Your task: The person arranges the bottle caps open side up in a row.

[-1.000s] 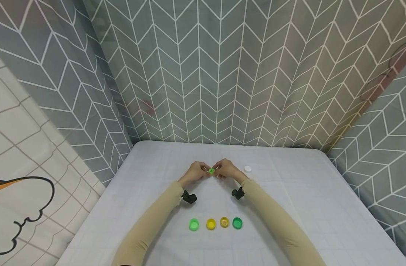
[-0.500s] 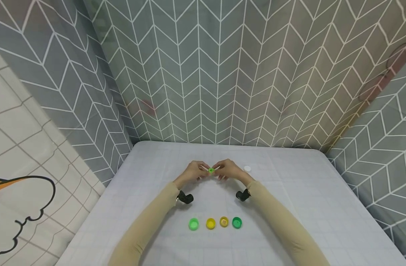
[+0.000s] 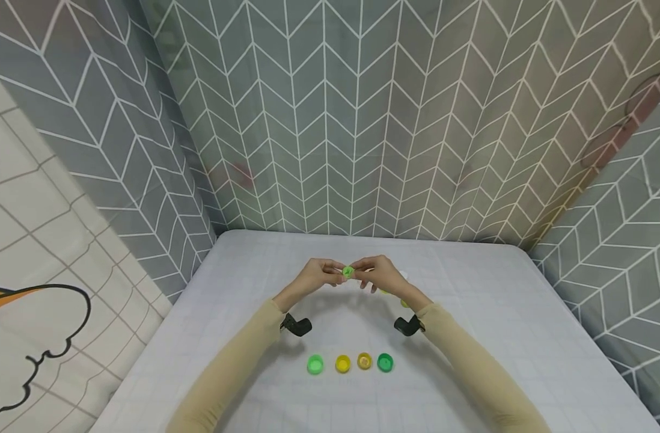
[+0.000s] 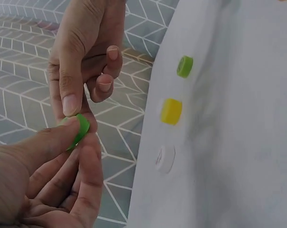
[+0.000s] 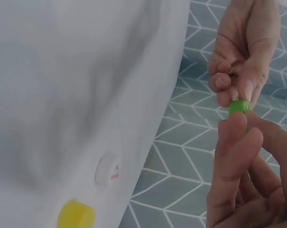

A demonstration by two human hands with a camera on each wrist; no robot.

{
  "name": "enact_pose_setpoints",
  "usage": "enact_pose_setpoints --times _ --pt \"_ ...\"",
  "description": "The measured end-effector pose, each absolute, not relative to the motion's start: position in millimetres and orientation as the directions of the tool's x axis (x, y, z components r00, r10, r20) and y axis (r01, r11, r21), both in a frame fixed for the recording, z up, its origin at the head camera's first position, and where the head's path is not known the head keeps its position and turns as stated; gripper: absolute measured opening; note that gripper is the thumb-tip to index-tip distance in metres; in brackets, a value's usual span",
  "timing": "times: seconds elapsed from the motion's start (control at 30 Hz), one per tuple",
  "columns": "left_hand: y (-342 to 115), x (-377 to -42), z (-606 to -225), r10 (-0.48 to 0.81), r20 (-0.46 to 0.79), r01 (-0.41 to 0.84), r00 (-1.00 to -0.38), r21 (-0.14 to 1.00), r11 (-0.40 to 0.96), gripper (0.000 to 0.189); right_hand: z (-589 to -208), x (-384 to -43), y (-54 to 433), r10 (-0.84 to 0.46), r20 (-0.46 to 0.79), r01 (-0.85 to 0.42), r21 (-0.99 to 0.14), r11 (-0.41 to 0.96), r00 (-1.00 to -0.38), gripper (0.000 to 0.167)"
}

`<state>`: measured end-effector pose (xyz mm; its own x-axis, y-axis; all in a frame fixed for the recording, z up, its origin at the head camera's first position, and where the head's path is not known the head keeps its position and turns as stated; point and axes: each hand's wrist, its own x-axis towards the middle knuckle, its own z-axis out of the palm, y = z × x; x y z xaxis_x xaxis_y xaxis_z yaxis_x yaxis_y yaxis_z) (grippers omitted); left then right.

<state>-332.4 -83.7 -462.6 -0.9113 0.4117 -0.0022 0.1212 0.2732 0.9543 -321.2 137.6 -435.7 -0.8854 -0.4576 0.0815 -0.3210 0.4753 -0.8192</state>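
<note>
A small green bottle cap (image 3: 348, 272) is pinched between both hands above the far part of the table. My left hand (image 3: 315, 278) grips it from the left with thumb and fingers. From the other side my right hand (image 3: 383, 274) pinches the same cap. In the left wrist view the green cap (image 4: 81, 129) shows between the two thumbs, partly covered by fingers. The right wrist view has its green edge (image 5: 239, 106) at the fingertips. Beneath the right hand lie a white cap (image 4: 165, 158), a yellow cap (image 4: 171, 111) and another green cap (image 4: 184, 66), partly hidden in the head view.
Nearer the body, a row of caps lies on the white tablecloth (image 3: 287, 403): light green (image 3: 315, 364), yellow (image 3: 343, 364), gold (image 3: 365, 361) and dark green (image 3: 385, 362). A grey patterned curtain (image 3: 341, 120) hangs behind the table's far edge.
Both hands have lifted slightly with the green cap, whose face now shows more fully. The wrists have spread apart. Yellow and green caps have come into sight beneath the right hand.
</note>
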Motion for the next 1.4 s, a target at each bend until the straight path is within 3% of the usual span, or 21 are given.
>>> enact_pose_setpoints --times 0.33,0.77,1.13,1.4 --pt "-73 -305 -453 0.499 -0.010 0.101 -0.867 0.975 0.197 0.034 -434 -290 156 -0.434 0.174 -0.370 -0.827 0.424 -0.884 0.026" --pt "-62 -293 -453 0.505 -0.013 0.127 -0.863 0.962 0.242 0.042 -431 -266 169 -0.428 0.170 -0.369 -0.818 0.441 -0.888 0.029" --pt "-45 -285 -452 0.495 0.060 0.272 -0.867 0.889 0.368 0.036 -430 -259 179 -0.472 0.153 -0.402 -0.774 0.489 -0.868 0.041" --pt "-19 -274 -449 0.555 0.126 0.397 -0.822 0.826 0.401 0.029 -420 -245 203 -0.487 0.111 -0.423 -0.681 0.597 -0.866 0.026"
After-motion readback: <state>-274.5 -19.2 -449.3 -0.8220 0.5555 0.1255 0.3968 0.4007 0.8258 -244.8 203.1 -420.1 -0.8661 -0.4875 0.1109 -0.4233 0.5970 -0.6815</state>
